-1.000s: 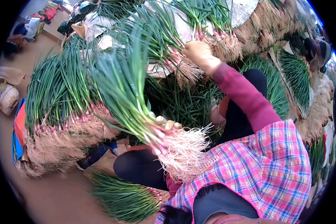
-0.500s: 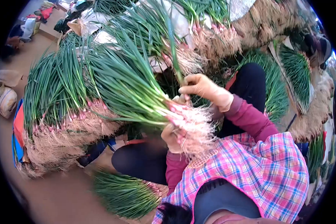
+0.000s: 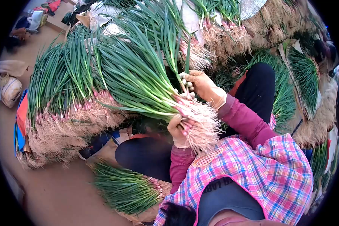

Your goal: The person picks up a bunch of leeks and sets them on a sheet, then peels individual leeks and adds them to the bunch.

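A large bunch of spring onions, with pinkish bulbs and pale roots, fans out before my lap. My left hand, in a light glove, is wrapped round the bunch from below near the bulbs; its other fingers are hidden behind the stalks. Above the bulbs, my right hand, also gloved, is closed with thumb and fingertips on a single green stalk standing up beside the bunch. Part of that stalk is covered by the fingers. The roots hang toward my checked apron.
A long pile of spring onions lies to the left, roots facing me. More bundles are stacked ahead and at right. Another bundle lies on the floor by my knee. A tied sack stands far left.
My right hand has moved slightly down and right, and the stalk in it is lower and largely behind the fingers. My left hand still supports the bunch. The view has shifted a little.
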Motion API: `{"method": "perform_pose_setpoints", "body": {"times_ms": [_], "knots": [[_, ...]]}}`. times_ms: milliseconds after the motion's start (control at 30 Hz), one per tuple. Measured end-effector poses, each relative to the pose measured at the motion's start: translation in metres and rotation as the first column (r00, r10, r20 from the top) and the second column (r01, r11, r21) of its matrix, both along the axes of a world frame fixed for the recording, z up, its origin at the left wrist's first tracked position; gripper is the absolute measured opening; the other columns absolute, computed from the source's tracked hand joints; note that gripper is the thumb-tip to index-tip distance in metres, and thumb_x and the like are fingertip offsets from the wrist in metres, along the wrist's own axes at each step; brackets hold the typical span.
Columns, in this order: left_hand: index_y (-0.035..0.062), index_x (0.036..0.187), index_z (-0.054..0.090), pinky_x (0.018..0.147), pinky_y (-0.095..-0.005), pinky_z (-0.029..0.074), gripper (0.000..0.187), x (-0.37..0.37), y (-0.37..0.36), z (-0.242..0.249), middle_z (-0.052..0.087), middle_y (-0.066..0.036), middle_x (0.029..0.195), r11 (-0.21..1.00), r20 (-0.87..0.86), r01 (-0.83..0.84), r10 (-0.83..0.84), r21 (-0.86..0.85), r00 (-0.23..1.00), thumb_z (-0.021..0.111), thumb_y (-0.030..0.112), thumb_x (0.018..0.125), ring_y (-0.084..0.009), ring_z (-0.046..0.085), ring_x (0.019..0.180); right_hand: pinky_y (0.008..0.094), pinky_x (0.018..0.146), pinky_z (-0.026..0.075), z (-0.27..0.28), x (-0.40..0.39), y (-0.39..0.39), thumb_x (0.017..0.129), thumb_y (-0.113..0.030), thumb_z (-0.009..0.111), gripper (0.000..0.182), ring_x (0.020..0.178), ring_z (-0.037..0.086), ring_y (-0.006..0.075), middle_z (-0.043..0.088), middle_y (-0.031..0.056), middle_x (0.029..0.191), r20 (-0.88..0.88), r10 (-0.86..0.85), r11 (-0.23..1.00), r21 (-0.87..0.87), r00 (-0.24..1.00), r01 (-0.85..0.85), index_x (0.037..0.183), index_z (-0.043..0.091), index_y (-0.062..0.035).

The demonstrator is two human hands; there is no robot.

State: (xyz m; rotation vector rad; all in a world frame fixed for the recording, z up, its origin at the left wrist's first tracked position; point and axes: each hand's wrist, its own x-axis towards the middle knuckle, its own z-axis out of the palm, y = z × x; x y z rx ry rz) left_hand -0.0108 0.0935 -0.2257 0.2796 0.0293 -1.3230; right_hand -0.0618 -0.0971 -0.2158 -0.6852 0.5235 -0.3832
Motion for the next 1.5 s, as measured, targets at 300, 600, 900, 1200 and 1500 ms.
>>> {"method": "perform_pose_setpoints", "body": {"times_ms": [300, 600, 900, 1200, 1500], "knots": [[-0.0047, 0.136, 0.038, 0.079, -0.0280, 0.051, 0.069, -0.025, -0.013, 0.048, 0.056, -0.017, 0.119, 0.986, 0.259, -0.156, 0.135, 0.063, 0.956, 0.059, 0.012, 0.073, -0.0179, 0.063, 0.082, 0.0178, 0.042, 0.036, 0.000, 0.016, -0.001, 0.092, -0.021, 0.065, 0.017, 0.049, 0.048, 0.0032, 0.062, -0.0032, 0.074, -0.167, -0.052, 0.822, -0.566, 0.985, -0.053, 0.103, 0.064, -0.0080], [-0.0093, 0.097, 0.062, 0.049, -0.0219, 0.049, 0.034, -0.009, 0.010, -0.009, 0.069, -0.020, 0.078, 0.999, 0.166, 0.012, -0.019, 0.041, 0.986, 0.056, 0.019, 0.080, -0.0163, 0.061, 0.048, 0.0191, 0.054, 0.042, 0.018, -0.007, -0.008, 0.090, -0.012, 0.062, 0.041, 0.063, 0.053, 0.0050, 0.061, -0.0017, 0.082, -0.054, 0.212, 0.889, -0.403, 0.976, -0.215, 0.129, 0.055, -0.0017], [-0.0077, 0.089, 0.063, 0.046, -0.0206, 0.047, 0.024, -0.029, -0.016, 0.012, 0.068, -0.021, 0.073, 0.961, 0.237, -0.132, 0.072, 0.244, 0.969, 0.056, 0.014, 0.082, -0.0149, 0.060, 0.051, 0.0411, 0.072, 0.052, 0.017, -0.007, 0.022, 0.079, -0.010, 0.068, 0.027, 0.083, 0.065, 0.0369, 0.067, 0.0194, 0.090, -0.203, -0.496, 0.339, -0.940, 0.844, -0.027, 0.106, 0.064, -0.0044], [-0.0076, 0.081, 0.064, 0.043, -0.0204, 0.044, 0.029, -0.021, -0.011, 0.007, 0.068, -0.021, 0.070, 0.938, 0.357, -0.129, 0.006, 0.321, 0.934, 0.053, 0.019, 0.079, -0.0141, 0.057, 0.046, 0.0244, 0.062, 0.050, -0.010, -0.001, 0.026, 0.087, -0.003, 0.064, 0.017, 0.065, 0.061, 0.0119, 0.069, 0.0041, 0.082, -0.041, -0.395, 0.770, -0.560, 0.918, 0.306, 0.103, 0.066, 0.0012], [-0.0024, 0.138, 0.037, 0.099, -0.0451, 0.041, 0.070, -0.027, -0.015, 0.093, 0.056, -0.020, 0.116, 0.955, 0.266, -0.228, 0.274, -0.191, 0.924, 0.055, 0.025, 0.076, -0.0322, 0.055, 0.112, 0.0225, 0.064, 0.051, -0.057, -0.017, -0.005, 0.093, -0.009, 0.058, 0.019, 0.071, 0.061, 0.0085, 0.069, 0.0067, 0.086, -0.030, -0.084, 0.927, -0.368, 0.996, 0.067, 0.110, 0.066, -0.0023]]}}
